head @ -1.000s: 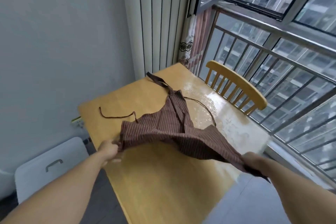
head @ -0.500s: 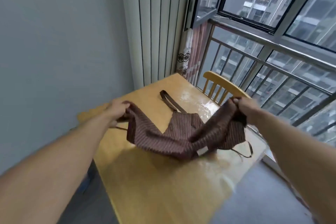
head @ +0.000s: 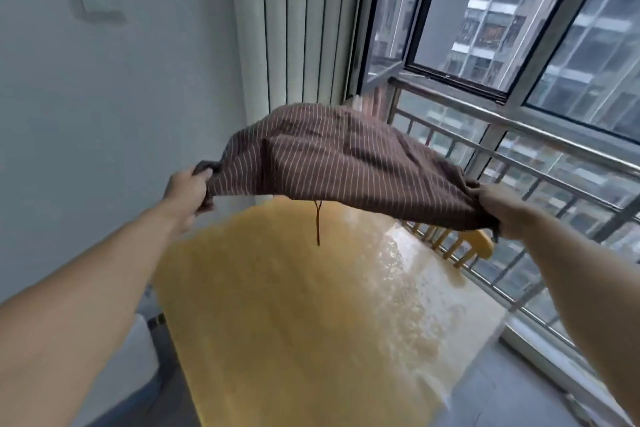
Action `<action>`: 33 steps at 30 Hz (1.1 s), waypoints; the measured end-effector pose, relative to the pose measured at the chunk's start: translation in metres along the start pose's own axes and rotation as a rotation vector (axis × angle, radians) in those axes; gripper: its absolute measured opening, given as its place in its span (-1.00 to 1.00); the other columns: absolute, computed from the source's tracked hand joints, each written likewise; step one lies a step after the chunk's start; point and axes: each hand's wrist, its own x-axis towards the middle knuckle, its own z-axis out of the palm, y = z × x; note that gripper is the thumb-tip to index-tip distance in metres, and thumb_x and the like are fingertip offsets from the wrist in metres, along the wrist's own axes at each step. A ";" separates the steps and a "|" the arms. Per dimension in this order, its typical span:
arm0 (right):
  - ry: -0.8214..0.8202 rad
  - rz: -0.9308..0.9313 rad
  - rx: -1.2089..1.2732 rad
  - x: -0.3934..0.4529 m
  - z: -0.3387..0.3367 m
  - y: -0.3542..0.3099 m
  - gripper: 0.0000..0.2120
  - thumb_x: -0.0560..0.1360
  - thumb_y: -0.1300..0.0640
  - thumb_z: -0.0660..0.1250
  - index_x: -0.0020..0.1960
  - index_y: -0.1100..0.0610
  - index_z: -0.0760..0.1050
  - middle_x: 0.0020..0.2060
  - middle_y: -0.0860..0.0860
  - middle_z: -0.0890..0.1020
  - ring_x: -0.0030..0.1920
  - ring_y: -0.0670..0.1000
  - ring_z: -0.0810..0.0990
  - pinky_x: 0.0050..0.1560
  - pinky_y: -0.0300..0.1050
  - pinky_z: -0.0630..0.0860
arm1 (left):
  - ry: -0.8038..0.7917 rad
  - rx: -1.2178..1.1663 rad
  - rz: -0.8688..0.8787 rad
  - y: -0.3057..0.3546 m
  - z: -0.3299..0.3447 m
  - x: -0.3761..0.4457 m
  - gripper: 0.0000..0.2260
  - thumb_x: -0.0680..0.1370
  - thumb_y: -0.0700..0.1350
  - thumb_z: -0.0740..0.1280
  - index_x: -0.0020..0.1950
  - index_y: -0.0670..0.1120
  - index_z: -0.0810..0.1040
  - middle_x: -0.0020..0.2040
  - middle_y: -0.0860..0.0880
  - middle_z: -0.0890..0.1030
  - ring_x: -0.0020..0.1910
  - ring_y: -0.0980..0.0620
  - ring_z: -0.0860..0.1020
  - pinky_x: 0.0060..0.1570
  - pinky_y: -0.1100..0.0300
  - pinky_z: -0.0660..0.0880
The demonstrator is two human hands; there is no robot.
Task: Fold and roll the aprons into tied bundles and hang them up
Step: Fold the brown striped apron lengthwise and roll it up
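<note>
A brown apron with thin white stripes [head: 343, 163] billows in the air above the wooden table [head: 294, 315], fully off its surface. My left hand [head: 188, 189] grips one bunched corner at the left. My right hand [head: 498, 206] grips the opposite corner at the right. The cloth arches upward between both hands. A thin brown tie string [head: 317, 222] dangles from under the apron's middle. The apron's far part and its neck strap are hidden behind the raised cloth.
A yellow wooden chair [head: 464, 246] stands at the table's right side by the metal window railing [head: 519, 156]. A white stool [head: 142, 354] sits low at the left beside the wall. Pleated blinds [head: 301, 28] hang behind the table.
Both hands have lifted the apron off the table and spread apart. The cloth, sagging onto the table before, now billows up in the air. The view has tilted upward.
</note>
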 end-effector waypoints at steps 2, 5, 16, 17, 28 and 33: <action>-0.051 0.118 -0.162 0.011 0.000 0.058 -0.84 0.59 0.20 0.34 0.12 0.23 0.60 -0.03 0.22 0.70 -0.17 0.14 0.70 -0.24 -0.03 0.70 | -0.045 0.027 -0.147 -0.049 -0.013 -0.009 -0.83 0.70 -0.18 0.23 -0.06 -0.06 0.53 -0.43 -0.04 0.33 -0.60 0.09 0.32 -0.52 0.23 0.37; -0.089 0.212 -0.220 0.039 0.001 0.143 -0.67 0.40 0.16 0.46 0.16 0.14 0.65 0.06 0.18 0.71 -0.01 0.19 0.72 0.04 0.23 0.68 | -0.164 0.147 -0.344 -0.110 -0.029 -0.030 -0.73 0.70 -0.18 0.26 -0.20 -0.07 0.38 -0.49 -0.02 0.35 -0.56 0.07 0.33 -0.43 0.20 0.37; -0.083 0.171 -0.716 -0.032 0.016 0.214 -0.65 0.61 0.33 0.18 0.31 0.20 0.61 0.29 0.19 0.60 0.21 0.21 0.56 0.28 -0.06 0.42 | -0.475 0.698 -0.631 -0.267 -0.023 -0.101 -0.72 0.64 -0.13 0.39 0.30 -0.21 0.50 0.11 -0.13 0.63 -0.03 -0.07 0.61 -0.12 0.14 0.52; -0.120 0.179 -0.791 -0.035 0.013 0.215 -0.65 0.60 0.33 0.18 0.30 0.22 0.61 0.29 0.21 0.60 0.19 0.19 0.56 0.26 -0.07 0.43 | -0.516 0.763 -0.657 -0.277 -0.022 -0.107 -0.67 0.61 -0.13 0.43 0.31 -0.23 0.50 0.11 -0.11 0.61 -0.03 -0.05 0.59 -0.09 0.14 0.52; -0.312 -0.307 -0.836 -0.099 0.137 0.174 -0.63 0.70 0.10 0.12 0.46 0.04 0.48 0.33 0.09 0.60 0.28 0.19 0.58 0.20 -0.05 0.47 | -0.521 1.235 -0.388 -0.287 -0.004 -0.121 -0.65 0.61 0.24 0.31 -0.09 -0.05 0.48 -0.20 0.02 0.57 -0.23 0.01 0.57 -0.23 0.15 0.52; -0.698 -0.531 -0.945 -0.186 0.263 0.196 -0.55 0.71 0.02 0.05 0.59 -0.18 0.20 0.18 0.08 0.68 0.03 0.15 0.69 0.04 0.07 0.64 | -0.444 0.282 -0.632 -0.279 0.031 -0.104 -0.46 0.64 0.28 0.20 0.36 -0.14 0.53 0.10 -0.06 0.66 0.11 -0.05 0.63 0.25 -0.06 0.56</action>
